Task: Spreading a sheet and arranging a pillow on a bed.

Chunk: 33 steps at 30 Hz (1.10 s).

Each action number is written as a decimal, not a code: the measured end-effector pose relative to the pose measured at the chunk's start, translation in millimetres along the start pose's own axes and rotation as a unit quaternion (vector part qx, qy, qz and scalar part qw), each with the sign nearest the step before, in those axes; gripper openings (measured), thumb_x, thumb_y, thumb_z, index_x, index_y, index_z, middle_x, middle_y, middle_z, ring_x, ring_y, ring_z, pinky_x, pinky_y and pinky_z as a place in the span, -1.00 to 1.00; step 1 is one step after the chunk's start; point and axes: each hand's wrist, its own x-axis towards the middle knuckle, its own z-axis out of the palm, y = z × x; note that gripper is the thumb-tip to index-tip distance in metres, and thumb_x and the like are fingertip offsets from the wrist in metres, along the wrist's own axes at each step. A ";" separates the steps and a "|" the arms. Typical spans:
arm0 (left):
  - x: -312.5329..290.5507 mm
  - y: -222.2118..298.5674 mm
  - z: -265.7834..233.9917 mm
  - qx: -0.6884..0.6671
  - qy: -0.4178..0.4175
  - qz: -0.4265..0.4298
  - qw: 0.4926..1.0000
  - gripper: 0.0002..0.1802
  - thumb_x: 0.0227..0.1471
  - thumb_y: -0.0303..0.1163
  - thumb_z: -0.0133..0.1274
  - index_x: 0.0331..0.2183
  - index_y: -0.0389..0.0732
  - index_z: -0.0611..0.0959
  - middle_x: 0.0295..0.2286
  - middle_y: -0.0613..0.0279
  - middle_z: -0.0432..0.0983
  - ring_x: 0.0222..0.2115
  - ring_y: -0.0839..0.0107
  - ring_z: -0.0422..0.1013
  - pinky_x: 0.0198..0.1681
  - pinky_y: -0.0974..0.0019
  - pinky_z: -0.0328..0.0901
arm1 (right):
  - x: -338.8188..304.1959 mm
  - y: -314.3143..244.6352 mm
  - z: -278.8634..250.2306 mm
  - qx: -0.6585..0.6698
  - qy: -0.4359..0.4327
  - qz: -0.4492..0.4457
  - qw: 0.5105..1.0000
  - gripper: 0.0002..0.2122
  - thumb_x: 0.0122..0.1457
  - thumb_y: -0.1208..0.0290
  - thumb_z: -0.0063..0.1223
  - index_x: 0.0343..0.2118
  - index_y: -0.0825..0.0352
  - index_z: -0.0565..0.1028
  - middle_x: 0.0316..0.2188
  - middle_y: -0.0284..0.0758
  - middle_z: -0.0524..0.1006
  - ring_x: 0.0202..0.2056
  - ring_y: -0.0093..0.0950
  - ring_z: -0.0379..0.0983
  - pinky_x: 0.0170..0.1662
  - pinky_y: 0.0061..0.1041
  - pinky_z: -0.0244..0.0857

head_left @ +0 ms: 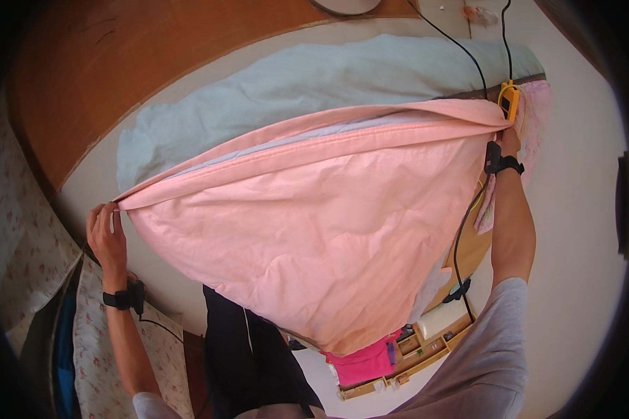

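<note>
A large pink duvet cover [314,216] is stretched out in front of me, hanging down toward my legs. Along its upper edge two pink layers gape apart, with a pale lavender layer [293,135] showing between them. My left hand [107,234] pinches the corner at the left. At the far right, my right hand [511,142] grips the opposite corner, its fingers partly hidden. Just above that hand is a yellow device [509,105] with a black cable. Behind the cover lies rumpled pale blue bedding [286,73].
Floral fabric [129,335] hangs at the left, near my forearm. Low on the right are a wooden unit with compartments [433,353] and a bright pink cloth [363,363]. Pink patterned cloth [536,119] lies beyond my right wrist. Black cables run from both wrist straps.
</note>
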 end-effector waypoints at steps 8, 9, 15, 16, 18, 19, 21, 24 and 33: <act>19.8 14.7 -3.0 -0.093 -0.074 -0.025 0.993 -0.77 -0.03 -0.61 0.16 -0.24 -0.30 0.61 -0.26 0.10 0.56 -0.16 0.08 0.44 -0.06 0.15 0.32 | 18.9 -30.4 2.2 -0.020 -0.013 -0.064 0.998 -0.78 0.35 0.26 -0.01 -0.14 0.28 0.55 -0.45 -0.41 0.54 -0.51 -0.59 0.45 -0.49 -0.63 0.34; 16.6 4.3 -12.6 -0.084 -0.115 -0.056 0.988 -0.73 -0.02 -0.54 0.19 -0.20 -0.28 0.60 -0.20 0.11 0.55 -0.12 0.08 0.41 -0.01 0.14 0.30 | -8.0 -24.1 30.7 0.021 -0.016 -0.067 0.997 -0.78 0.38 0.29 -0.09 -0.16 0.34 0.51 -0.38 -0.35 0.57 -0.42 -0.52 0.52 -0.38 -0.59 0.45; 38.9 44.0 -15.7 0.030 -0.073 0.074 0.994 -0.66 0.00 -0.39 0.23 -0.14 -0.25 0.61 -0.14 0.12 0.52 -0.02 0.05 0.32 0.08 0.05 0.21 | -22.2 -48.4 45.2 0.029 0.010 -0.125 0.992 -0.72 0.41 0.28 -0.24 -0.17 0.36 0.48 -0.29 -0.24 0.60 -0.34 -0.42 0.57 -0.29 -0.53 0.49; 41.8 49.5 -17.9 0.028 -0.058 0.090 0.994 -0.67 0.01 -0.41 0.22 -0.14 -0.26 0.61 -0.15 0.11 0.52 -0.03 0.04 0.33 0.08 0.06 0.22 | -26.6 -51.3 48.5 0.010 0.033 -0.123 0.992 -0.70 0.43 0.27 -0.27 -0.14 0.40 0.45 -0.25 -0.21 0.60 -0.30 -0.38 0.59 -0.22 -0.48 0.51; 50.6 60.0 -12.8 -0.056 -0.077 0.073 0.993 -0.71 0.03 -0.42 0.21 -0.18 -0.27 0.60 -0.17 0.11 0.52 -0.07 0.06 0.36 0.02 0.11 0.26 | -22.0 -58.0 40.3 0.019 0.031 -0.122 0.992 -0.70 0.43 0.26 -0.26 -0.13 0.41 0.45 -0.25 -0.21 0.60 -0.30 -0.37 0.59 -0.21 -0.48 0.51; 57.7 67.7 -10.6 -0.140 -0.094 0.057 0.984 -0.76 0.05 -0.43 0.19 -0.21 -0.29 0.60 -0.20 0.11 0.52 -0.12 0.08 0.40 -0.03 0.16 0.31 | -17.7 -62.7 32.5 0.031 0.030 -0.120 0.992 -0.69 0.42 0.25 -0.25 -0.13 0.41 0.45 -0.25 -0.21 0.60 -0.29 -0.37 0.59 -0.20 -0.48 0.51; 70.1 82.1 -8.1 -0.218 -0.144 0.023 0.965 -0.79 0.07 -0.44 0.17 -0.24 -0.32 0.59 -0.24 0.10 0.51 -0.21 0.12 0.43 -0.13 0.23 0.33 | -16.2 -70.3 25.8 0.018 0.023 -0.125 0.992 -0.69 0.42 0.25 -0.25 -0.13 0.41 0.45 -0.25 -0.20 0.60 -0.29 -0.36 0.59 -0.20 -0.48 0.52; 80.0 94.7 -5.7 -0.314 -0.178 -0.020 0.932 -0.82 0.12 -0.44 0.13 -0.36 -0.39 0.55 -0.38 0.08 0.47 -0.47 0.25 0.40 -0.39 0.33 0.30 | -19.9 -75.5 14.7 0.042 0.019 -0.140 0.989 -0.69 0.42 0.25 -0.23 -0.11 0.42 0.45 -0.22 -0.19 0.59 -0.25 -0.34 0.59 -0.18 -0.46 0.53; 81.7 97.5 -23.9 -0.237 -0.225 0.049 0.944 -0.91 0.01 -0.54 0.16 -0.41 -0.37 0.59 -0.26 0.09 0.55 -0.50 0.15 0.49 -0.37 0.22 0.38 | -39.7 -120.8 -11.8 -0.146 0.159 -0.136 0.967 -0.57 0.34 0.12 -0.07 -0.01 0.44 0.54 -0.13 -0.17 0.61 -0.11 -0.36 0.58 -0.11 -0.43 0.50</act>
